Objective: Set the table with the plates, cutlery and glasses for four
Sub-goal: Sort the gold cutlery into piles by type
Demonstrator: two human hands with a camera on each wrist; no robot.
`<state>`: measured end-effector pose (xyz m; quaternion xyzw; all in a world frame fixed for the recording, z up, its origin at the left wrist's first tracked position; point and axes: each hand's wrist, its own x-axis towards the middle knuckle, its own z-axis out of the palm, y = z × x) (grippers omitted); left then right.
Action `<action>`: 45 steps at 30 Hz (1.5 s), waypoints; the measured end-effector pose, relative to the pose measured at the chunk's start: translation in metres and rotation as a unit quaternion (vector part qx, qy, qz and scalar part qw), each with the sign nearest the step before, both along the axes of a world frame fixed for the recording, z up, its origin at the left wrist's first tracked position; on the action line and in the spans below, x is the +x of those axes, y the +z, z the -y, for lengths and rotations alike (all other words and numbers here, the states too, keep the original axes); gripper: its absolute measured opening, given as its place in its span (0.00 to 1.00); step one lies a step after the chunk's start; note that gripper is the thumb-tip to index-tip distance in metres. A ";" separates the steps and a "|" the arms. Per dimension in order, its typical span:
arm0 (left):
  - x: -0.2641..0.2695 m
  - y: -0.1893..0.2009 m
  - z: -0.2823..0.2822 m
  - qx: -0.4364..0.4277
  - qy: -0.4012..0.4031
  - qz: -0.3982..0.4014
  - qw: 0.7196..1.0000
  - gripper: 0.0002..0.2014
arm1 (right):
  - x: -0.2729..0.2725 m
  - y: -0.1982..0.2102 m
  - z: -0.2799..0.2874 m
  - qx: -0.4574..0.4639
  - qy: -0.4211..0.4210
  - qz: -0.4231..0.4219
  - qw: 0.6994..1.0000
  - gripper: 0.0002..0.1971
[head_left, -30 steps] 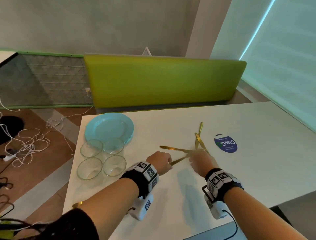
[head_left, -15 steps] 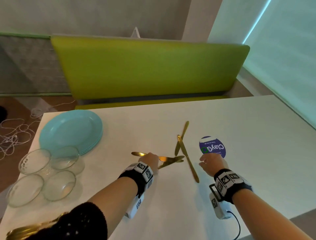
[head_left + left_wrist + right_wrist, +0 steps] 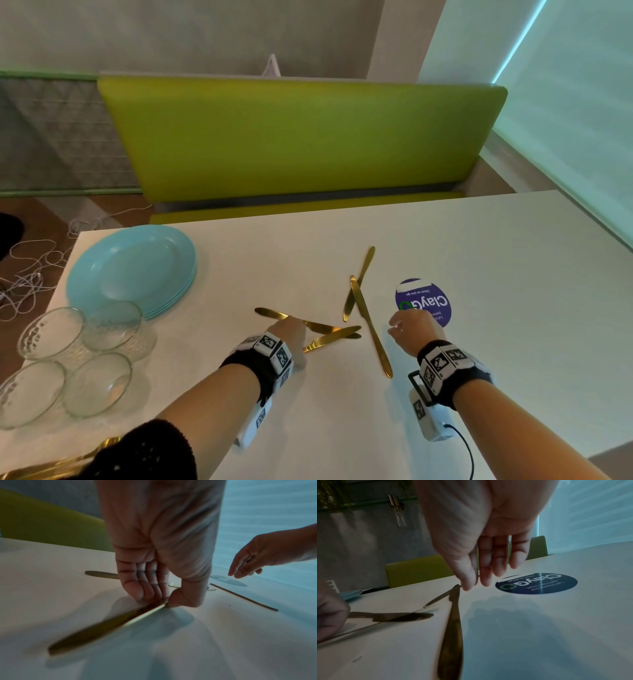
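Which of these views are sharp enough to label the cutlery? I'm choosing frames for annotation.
Head view: evenly lit and sharp, gold knives crisp on the white table, though straight edges bow. Left wrist view: dim, the gold knife pinched by the left hand is smeared. Right wrist view: dark, the open right hand and the nearest knife are soft.

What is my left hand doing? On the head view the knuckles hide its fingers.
Observer: The left hand pinches a knife between thumb and fingertips, right down at the table top.
Operator: Is the right hand holding anything?
Observer: No. The right hand is empty, with its fingers straight and pointing down by the tip of a second knife. I cannot tell whether the thumb touches it.
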<state>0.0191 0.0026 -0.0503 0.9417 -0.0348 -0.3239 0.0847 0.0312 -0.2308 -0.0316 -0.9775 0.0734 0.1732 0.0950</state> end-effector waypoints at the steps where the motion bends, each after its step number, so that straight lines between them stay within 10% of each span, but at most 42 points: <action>1: -0.001 -0.002 0.000 -0.003 0.005 0.002 1.000 0.11 | 0.000 0.000 0.000 -0.002 0.000 -0.002 1.000 0.12; 10: -0.003 0.004 -0.009 -0.113 -0.004 0.077 0.991 0.09 | -0.002 -0.002 -0.006 -0.004 -0.004 -0.011 1.000 0.13; 16: 0.019 0.015 -0.016 -0.216 0.138 0.103 0.961 0.08 | -0.001 -0.008 -0.024 -0.010 0.010 -0.031 0.999 0.15; 26: 0.024 0.033 -0.007 -0.435 0.350 0.045 0.828 0.08 | 0.007 -0.015 -0.044 -0.058 -0.039 -0.042 0.997 0.14; 45: 0.037 0.028 -0.008 -0.404 0.372 0.074 0.832 0.05 | 0.018 -0.009 -0.052 -0.093 -0.054 -0.067 0.992 0.13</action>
